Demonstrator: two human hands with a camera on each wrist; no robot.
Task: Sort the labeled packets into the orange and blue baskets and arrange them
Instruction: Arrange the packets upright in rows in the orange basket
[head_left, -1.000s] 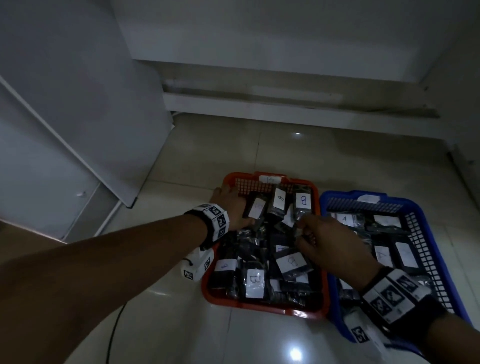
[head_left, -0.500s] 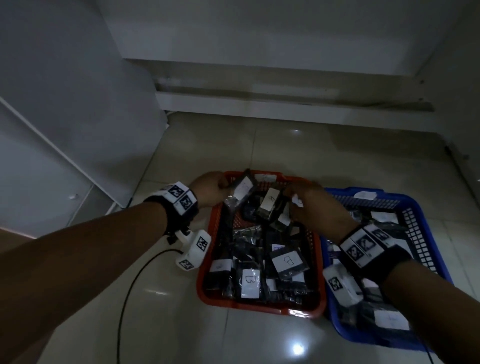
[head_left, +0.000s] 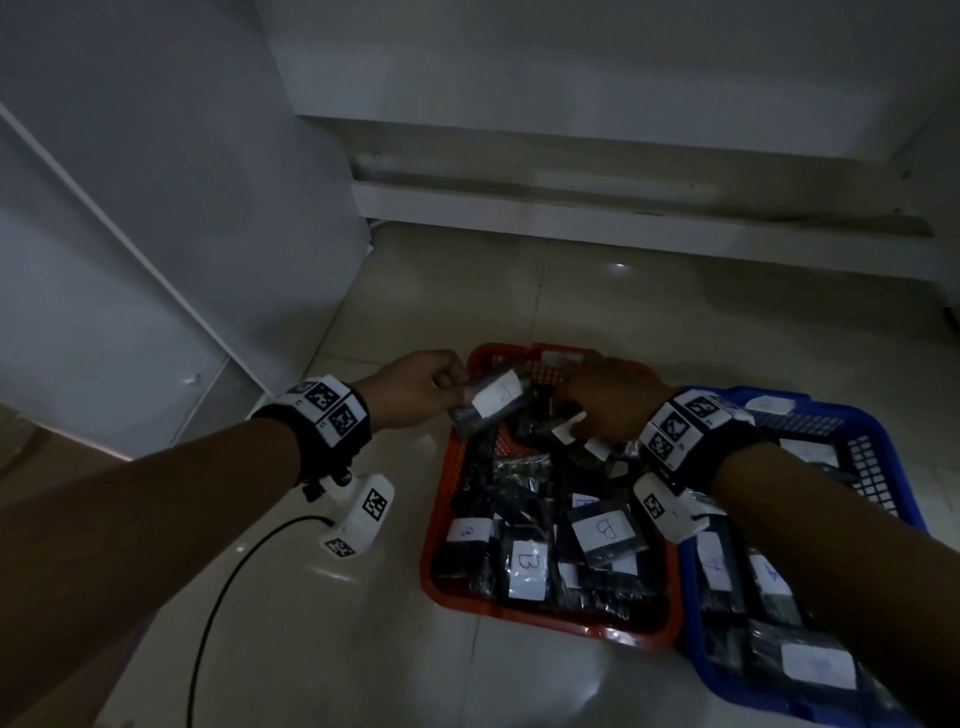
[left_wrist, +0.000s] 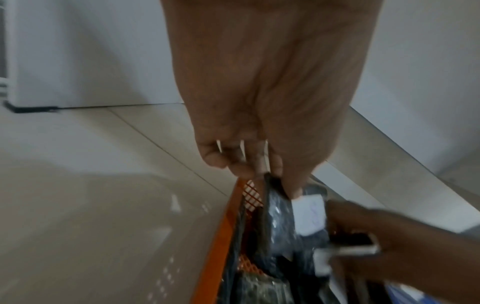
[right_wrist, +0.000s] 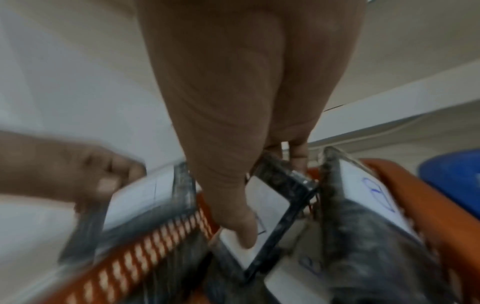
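An orange basket (head_left: 434, 525) full of dark packets with white "B" labels sits on the floor, a blue basket (head_left: 906, 467) with "A" packets to its right. My left hand (head_left: 421, 387) pinches one dark labeled packet (head_left: 491, 402) above the orange basket's far left corner; the left wrist view shows the same packet (left_wrist: 280, 214) under thumb and fingers. My right hand (head_left: 605, 402) is at the orange basket's far end, thumb and fingers gripping another labeled packet (right_wrist: 270, 207) held upright. A "B" packet (right_wrist: 369, 197) leans beside it against the orange rim (right_wrist: 415, 197).
White cabinet panels (head_left: 156, 234) stand to the left and a white wall ledge (head_left: 623, 218) runs behind the baskets. A black cable (head_left: 218, 597) loops over the tiled floor left of the orange basket. Both wrists carry marker bands.
Both hands went to the orange basket's far end. My left hand picked a packet up and lifted it over the far left corner; my right hand took hold of another one.
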